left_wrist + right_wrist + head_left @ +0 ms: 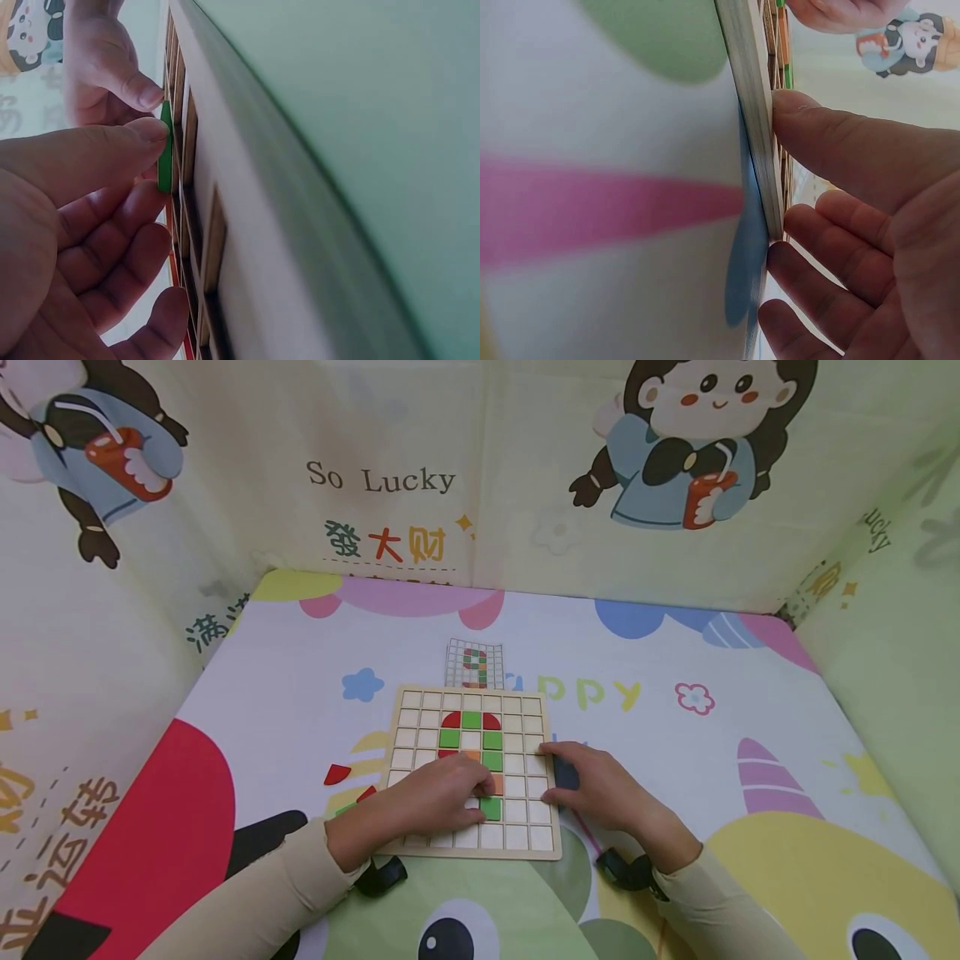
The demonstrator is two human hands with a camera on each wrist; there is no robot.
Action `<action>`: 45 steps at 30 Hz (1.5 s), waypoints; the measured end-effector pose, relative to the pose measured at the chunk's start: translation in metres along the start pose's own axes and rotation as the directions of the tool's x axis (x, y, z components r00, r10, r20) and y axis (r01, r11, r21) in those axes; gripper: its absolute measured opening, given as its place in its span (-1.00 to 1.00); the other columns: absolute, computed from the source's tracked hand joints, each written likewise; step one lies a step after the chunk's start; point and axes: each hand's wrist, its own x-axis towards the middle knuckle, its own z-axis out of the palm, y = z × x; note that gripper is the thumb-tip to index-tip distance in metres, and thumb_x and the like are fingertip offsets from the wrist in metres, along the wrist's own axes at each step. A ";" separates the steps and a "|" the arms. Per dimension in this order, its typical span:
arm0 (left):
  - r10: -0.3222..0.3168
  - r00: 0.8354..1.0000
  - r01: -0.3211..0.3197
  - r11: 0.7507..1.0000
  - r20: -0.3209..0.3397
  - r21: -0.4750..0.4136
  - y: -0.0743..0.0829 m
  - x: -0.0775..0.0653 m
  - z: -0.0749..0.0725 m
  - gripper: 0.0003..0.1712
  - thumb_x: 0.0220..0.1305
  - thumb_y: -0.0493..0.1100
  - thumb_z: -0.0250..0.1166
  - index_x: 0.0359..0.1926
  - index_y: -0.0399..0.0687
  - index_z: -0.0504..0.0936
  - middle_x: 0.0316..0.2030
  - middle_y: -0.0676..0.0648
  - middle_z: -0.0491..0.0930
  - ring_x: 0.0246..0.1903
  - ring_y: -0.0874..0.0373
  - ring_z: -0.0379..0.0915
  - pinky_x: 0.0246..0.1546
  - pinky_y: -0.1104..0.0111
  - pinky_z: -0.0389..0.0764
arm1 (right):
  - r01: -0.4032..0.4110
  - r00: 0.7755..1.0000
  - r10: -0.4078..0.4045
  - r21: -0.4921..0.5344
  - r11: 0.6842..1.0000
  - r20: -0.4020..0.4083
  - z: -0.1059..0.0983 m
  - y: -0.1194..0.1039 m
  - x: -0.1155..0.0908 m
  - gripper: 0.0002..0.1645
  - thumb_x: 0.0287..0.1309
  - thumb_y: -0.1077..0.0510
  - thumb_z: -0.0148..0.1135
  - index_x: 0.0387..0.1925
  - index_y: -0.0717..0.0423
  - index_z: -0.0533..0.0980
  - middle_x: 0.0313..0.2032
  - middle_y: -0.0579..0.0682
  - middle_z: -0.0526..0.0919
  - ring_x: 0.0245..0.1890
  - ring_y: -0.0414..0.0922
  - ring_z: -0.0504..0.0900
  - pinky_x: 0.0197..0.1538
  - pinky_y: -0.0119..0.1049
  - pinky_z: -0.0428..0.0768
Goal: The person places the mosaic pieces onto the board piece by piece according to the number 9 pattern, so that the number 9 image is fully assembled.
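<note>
A square wooden grid board [555,827] lies flat, with red, green and orange tiles forming a curved figure in its cells. My left hand [442,789] reaches over its lower middle. Between thumb and fingers it pinches a green tile [164,154], which stands out above the grid in the left wrist view. At the board's right edge is my right hand [603,785], its thumb and fingertips touching the rim; in the right wrist view the thumb [802,101] rests on the edge and the fingers are loosely bent. My left hand hides part of the figure.
Behind the board, a small pattern card [475,664] shows a similar coloured figure on a grid. A red quarter-round piece [337,774] lies left of the board, with another red piece [366,793] and a green piece [345,808] partly hidden by my left arm. Printed cloth walls surround the table.
</note>
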 end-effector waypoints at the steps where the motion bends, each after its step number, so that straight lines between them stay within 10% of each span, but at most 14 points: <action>1: -0.003 1.000 0.003 1.000 0.001 0.000 0.000 0.000 0.000 -0.81 0.17 -0.22 0.45 -0.19 -0.04 0.64 -0.30 0.09 0.55 -0.24 0.20 0.43 -0.12 0.32 0.56 | 0.000 1.000 0.000 -0.002 1.000 0.001 0.000 0.000 0.000 -0.28 0.07 0.11 0.51 0.25 0.19 0.47 0.18 0.14 0.57 0.20 0.14 0.51 0.23 0.09 0.44; 45: -0.021 1.000 0.021 0.997 0.000 0.073 -0.006 -0.016 -0.002 -0.69 0.11 -0.25 0.46 -0.13 -0.03 0.58 -0.23 0.09 0.49 -0.16 0.17 0.36 -0.09 0.35 0.54 | -0.008 1.000 0.008 -0.007 1.000 0.012 -0.001 -0.001 0.000 -0.28 0.11 0.08 0.48 0.28 0.19 0.46 0.21 0.15 0.54 0.23 0.17 0.48 0.23 0.11 0.43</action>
